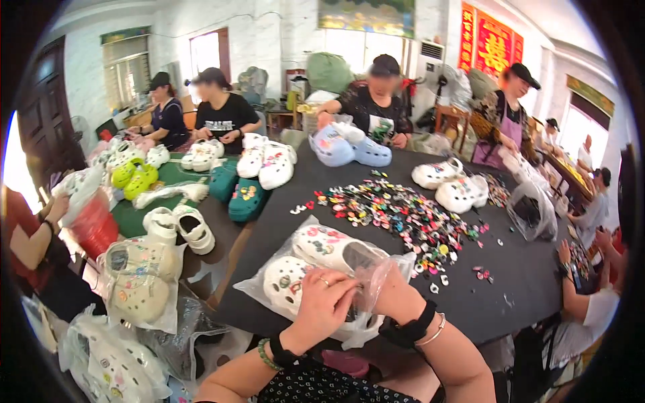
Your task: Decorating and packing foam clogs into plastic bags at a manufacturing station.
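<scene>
Hands meet at the lower centre of the frame over a clear plastic bag (269, 285) that lies on the near edge of the black table (510, 282). Inside the bag sits a pair of white clogs (306, 262) dotted with coloured charms. The left hand (321, 305), with a ring and a green bead bracelet at the wrist, rests on the nearer clog, its fingers curled and pinching the bag's film. The right hand (390, 292), wearing a black wristband and a thin bangle, is closed on the bag's open mouth and pulls the plastic up.

Just beyond, at mid-frame, a wide scatter of small colourful charms (396, 215) covers the tabletop. Other bagged white clogs (141, 282) pile at the lower left. Light blue clogs (349, 148) stand at the table's far edge, before a seated person.
</scene>
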The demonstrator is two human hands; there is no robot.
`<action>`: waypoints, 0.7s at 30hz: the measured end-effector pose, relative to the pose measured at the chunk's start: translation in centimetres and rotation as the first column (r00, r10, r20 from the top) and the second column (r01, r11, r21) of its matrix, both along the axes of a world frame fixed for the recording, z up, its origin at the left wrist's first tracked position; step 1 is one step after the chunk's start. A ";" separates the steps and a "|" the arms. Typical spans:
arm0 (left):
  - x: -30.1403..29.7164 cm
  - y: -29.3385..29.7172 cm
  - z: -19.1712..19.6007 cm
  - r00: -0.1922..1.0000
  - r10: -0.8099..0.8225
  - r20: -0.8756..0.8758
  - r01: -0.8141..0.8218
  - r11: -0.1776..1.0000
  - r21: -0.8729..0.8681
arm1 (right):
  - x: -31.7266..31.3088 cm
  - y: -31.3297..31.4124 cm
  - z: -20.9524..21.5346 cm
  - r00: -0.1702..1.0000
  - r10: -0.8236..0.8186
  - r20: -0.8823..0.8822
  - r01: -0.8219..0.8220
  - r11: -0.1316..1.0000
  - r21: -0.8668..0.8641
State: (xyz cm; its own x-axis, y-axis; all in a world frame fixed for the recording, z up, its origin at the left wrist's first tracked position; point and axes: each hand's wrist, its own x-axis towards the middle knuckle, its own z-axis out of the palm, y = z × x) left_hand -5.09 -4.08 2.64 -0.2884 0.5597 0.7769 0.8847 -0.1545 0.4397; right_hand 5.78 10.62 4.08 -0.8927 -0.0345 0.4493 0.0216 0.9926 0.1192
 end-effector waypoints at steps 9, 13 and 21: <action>-3.5 -3.2 0.3 0.984 0.179 -0.012 -0.179 0.984 0.020 | -3.1 2.6 -1.5 0.997 0.033 0.067 -0.028 0.997 -0.070; -5.8 -4.8 0.8 0.960 0.280 -0.006 -0.280 0.960 0.007 | -1.9 3.0 -1.4 0.968 -0.051 0.248 0.074 0.994 -0.086; -9.8 -7.8 -2.0 0.797 0.259 0.546 -0.214 0.966 -0.146 | 4.3 -0.8 3.9 0.986 -0.019 0.164 0.006 0.997 0.082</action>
State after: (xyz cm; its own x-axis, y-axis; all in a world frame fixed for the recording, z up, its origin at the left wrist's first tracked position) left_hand -14.93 -11.85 0.65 -0.7887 0.4655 0.4016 0.4894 0.0800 0.8684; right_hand 10.07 9.79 7.94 -0.9548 -0.0534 0.2924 0.0073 0.9792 0.2026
